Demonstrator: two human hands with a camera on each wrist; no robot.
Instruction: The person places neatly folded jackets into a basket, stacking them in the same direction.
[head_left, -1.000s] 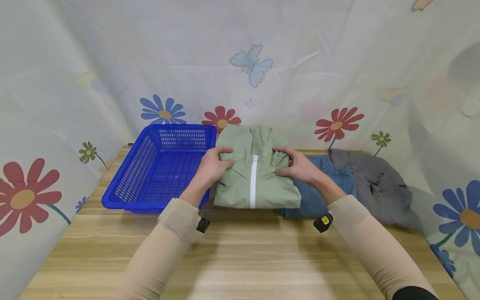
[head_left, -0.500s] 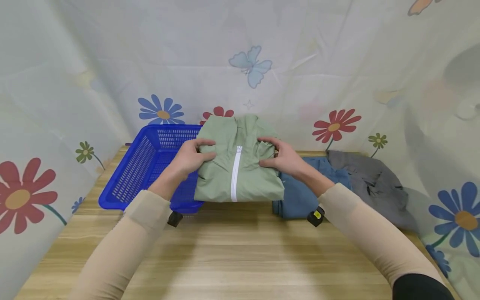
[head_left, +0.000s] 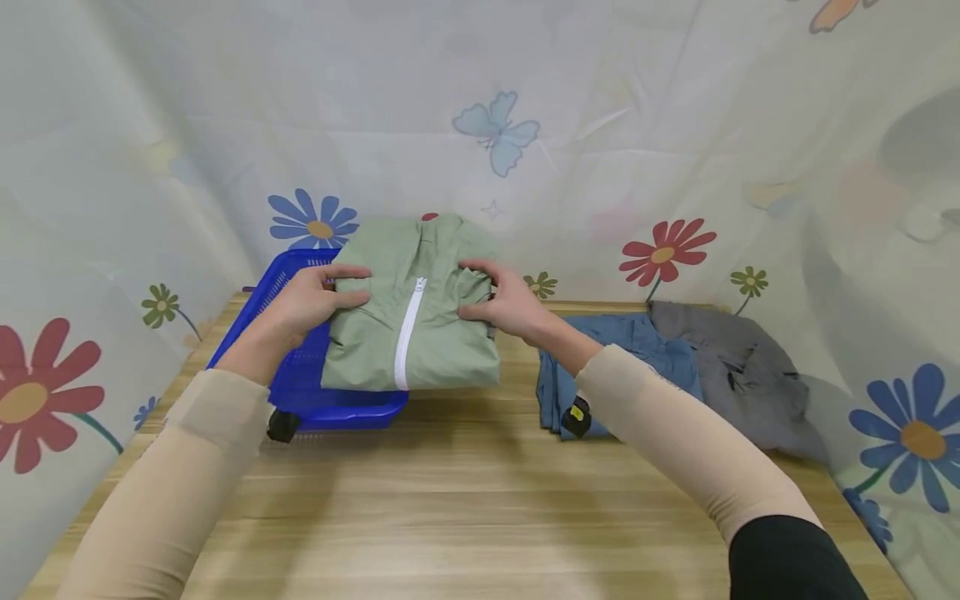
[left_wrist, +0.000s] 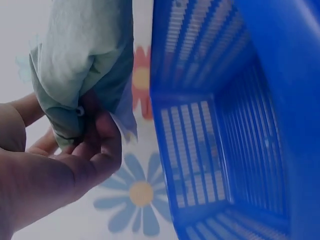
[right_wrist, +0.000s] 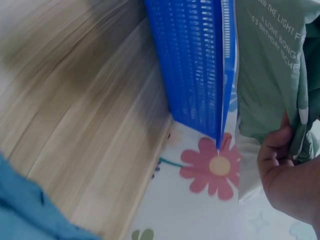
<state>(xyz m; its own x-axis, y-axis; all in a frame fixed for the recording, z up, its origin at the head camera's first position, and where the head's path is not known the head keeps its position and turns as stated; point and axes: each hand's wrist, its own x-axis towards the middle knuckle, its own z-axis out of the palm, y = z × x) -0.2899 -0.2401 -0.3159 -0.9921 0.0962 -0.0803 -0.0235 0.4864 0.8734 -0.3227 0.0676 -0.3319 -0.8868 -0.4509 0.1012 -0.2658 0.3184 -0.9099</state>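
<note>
A folded pale green jacket [head_left: 450, 342] with a white zipper hangs in the air, partly over the right side of the blue plastic basket [head_left: 337, 415]. My left hand [head_left: 303, 302] grips its left edge, thumb on top and fingers curled beneath, as the left wrist view shows. On the opposite edge my right hand [head_left: 510, 302] holds the jacket the same way. In the right wrist view, white printed lettering shows on the underside of the jacket [right_wrist: 270, 75]. Much of the basket's inside is hidden by the jacket in the head view.
Folded blue denim [head_left: 555, 383] lies on the wooden table [head_left: 450, 500] to the right, below my right forearm. Beside it a crumpled grey garment [head_left: 750, 383] reaches toward the table's right edge. A flower-printed curtain [head_left: 600, 167] stands behind and at both sides.
Both hands have carried the green jacket leftward and a little up, from above the blue denim to over the basket's right part. The basket and the other clothes stay put.
</note>
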